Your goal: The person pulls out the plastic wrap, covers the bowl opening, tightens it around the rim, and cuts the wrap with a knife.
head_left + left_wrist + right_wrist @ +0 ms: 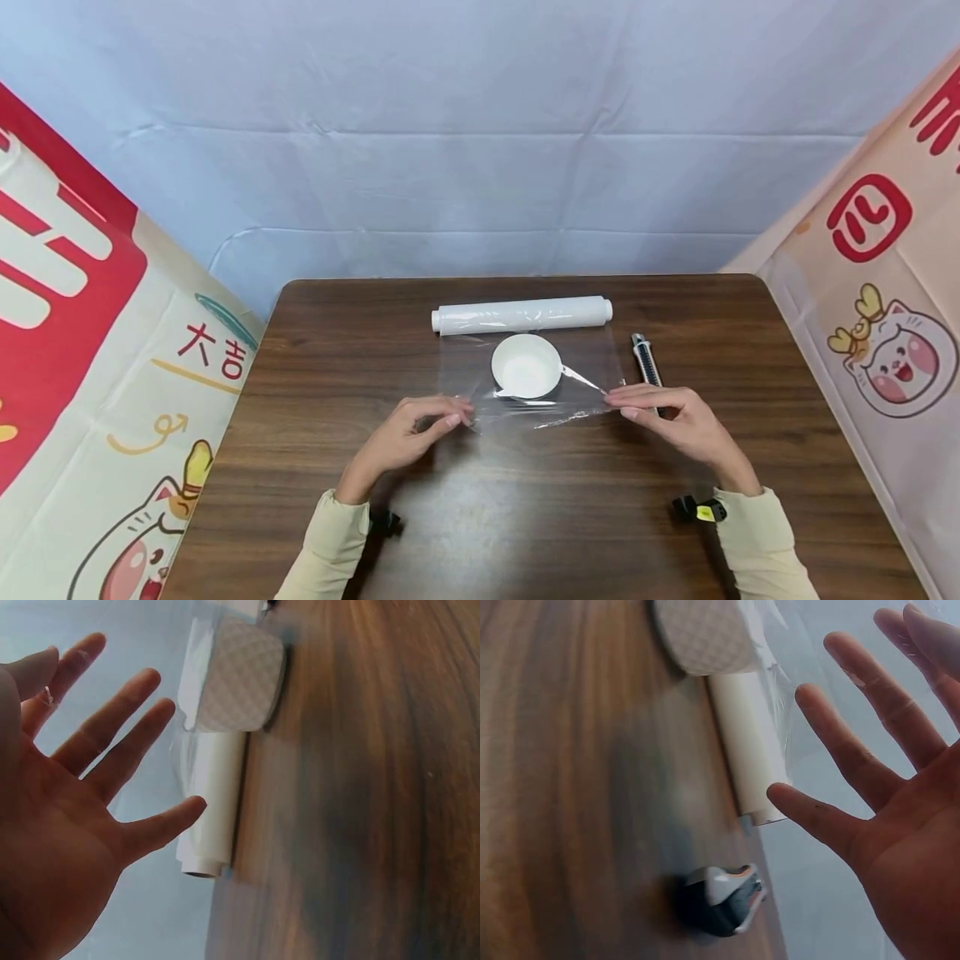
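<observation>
A white bowl (527,367) stands mid-table, its outside quilted in a diamond pattern (244,675). Clear plastic wrap (573,414) runs from the roll (522,315) behind it and spreads over the bowl toward me. My left hand (411,432) pinches the near left corner of the wrap between thumb and index finger, the other fingers spread. At the near right corner my right hand (686,423) pinches the film likewise, its remaining fingers extended (855,761). Both hands are held above the tabletop, in front of the bowl and to either side.
A utility knife (645,360) lies right of the bowl, partly behind the right hand; its end also shows in the right wrist view. The brown wooden table (480,533) ends at a pale cloth backdrop (480,167), with printed cloths on both sides.
</observation>
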The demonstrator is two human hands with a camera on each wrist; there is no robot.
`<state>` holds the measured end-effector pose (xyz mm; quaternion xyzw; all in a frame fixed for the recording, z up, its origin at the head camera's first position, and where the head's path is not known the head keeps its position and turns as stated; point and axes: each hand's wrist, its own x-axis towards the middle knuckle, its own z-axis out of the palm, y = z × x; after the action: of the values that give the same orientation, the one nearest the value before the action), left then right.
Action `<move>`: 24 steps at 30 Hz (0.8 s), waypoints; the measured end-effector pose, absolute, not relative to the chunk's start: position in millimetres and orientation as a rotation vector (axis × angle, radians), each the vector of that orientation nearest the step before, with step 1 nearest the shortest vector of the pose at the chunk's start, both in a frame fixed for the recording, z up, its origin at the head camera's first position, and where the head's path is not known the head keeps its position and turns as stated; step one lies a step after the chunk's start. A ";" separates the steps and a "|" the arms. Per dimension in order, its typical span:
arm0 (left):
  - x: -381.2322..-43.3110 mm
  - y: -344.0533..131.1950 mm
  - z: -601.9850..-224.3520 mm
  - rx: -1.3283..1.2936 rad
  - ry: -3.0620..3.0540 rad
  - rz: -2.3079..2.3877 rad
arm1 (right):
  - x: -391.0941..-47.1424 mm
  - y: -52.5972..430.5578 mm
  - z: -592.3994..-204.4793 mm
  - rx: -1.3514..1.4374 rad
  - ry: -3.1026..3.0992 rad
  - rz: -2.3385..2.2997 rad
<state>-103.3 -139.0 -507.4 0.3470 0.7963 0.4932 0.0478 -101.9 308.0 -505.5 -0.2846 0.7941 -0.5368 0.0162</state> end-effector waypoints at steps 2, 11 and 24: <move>-103.6 -139.7 -509.3 1.027 2.425 1.459 | -101.6 307.0 -510.2 -0.825 2.467 -1.643; -107.6 -137.1 -520.1 0.989 2.463 1.159 | -103.5 301.8 -534.6 -0.768 2.467 -1.564; -105.9 -121.7 -517.2 0.975 2.692 1.081 | -96.5 287.0 -529.6 -0.730 2.628 -1.291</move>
<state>-105.9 -121.7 -517.2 0.3182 0.8790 0.3529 0.0405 -96.5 287.0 -529.6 -0.2416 0.8692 -0.4269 0.0622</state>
